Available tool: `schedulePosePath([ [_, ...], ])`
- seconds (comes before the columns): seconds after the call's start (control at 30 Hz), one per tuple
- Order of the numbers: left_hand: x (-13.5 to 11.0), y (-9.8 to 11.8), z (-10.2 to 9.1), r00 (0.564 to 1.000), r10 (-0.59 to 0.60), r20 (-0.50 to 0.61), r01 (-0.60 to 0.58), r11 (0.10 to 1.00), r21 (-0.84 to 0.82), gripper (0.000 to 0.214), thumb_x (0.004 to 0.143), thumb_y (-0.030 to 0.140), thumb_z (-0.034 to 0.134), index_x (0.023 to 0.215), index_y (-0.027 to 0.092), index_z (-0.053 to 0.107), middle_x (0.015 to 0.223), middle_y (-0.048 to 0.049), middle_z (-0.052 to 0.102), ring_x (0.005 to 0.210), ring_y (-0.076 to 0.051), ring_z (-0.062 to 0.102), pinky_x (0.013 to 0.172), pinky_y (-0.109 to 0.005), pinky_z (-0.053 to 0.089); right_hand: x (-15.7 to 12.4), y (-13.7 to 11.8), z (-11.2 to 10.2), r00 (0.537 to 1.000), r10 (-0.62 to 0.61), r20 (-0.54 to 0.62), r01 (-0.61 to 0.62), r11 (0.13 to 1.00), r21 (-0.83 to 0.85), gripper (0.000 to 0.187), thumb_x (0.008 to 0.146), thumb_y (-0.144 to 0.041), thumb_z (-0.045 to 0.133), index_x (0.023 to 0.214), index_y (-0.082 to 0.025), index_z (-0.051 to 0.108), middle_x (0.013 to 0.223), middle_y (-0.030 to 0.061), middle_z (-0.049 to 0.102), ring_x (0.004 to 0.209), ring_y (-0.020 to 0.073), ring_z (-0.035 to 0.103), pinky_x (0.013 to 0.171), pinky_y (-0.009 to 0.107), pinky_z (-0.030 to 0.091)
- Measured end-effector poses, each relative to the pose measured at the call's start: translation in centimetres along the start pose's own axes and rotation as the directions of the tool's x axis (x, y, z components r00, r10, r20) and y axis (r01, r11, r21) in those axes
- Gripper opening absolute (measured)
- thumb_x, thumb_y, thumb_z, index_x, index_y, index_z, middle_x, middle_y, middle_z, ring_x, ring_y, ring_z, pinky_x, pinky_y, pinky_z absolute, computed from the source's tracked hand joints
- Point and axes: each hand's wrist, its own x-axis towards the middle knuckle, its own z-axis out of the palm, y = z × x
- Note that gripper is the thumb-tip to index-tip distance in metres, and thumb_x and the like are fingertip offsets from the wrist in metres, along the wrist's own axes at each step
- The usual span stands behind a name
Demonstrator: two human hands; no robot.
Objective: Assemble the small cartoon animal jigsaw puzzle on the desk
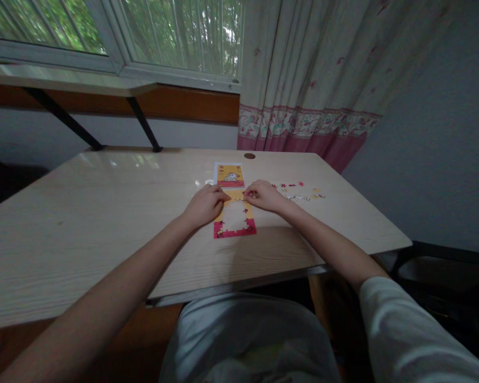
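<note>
A: Where is the puzzle (250,226), and what can go wrong?
B: It lies on the desk (104,218), its middle open. The left hand (206,205) and right hand (264,196) bend fingers at its far part; whether they grip a piece, I cannot tell. Uneven pressing may open its joints.
A: And around?
B: The card (230,174) is just beyond; a careless right hand could scatter the loose pieces (301,183) beside.
</note>
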Motion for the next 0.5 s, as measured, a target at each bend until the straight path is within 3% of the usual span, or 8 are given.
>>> schedulePosePath([
  [0.5, 0.39, 0.94, 0.21, 0.997, 0.056, 0.048, -0.058, 0.998, 0.040, 0.038, 0.086, 0.012, 0.043, 0.109, 0.019, 0.072, 0.104, -0.0118, 0.063, 0.095, -0.026, 0.056, 0.087, -0.041, 0.046, 0.13, -0.14, -0.22, 0.999, 0.015, 0.034, -0.016, 1.000, 0.015, 0.013, 0.082, -0.019, 0.062, 0.085, -0.014, 0.074, 0.078, 0.0070, 0.068, 0.076, 0.0158, 0.055, 0.073, 0.027, 0.038],
])
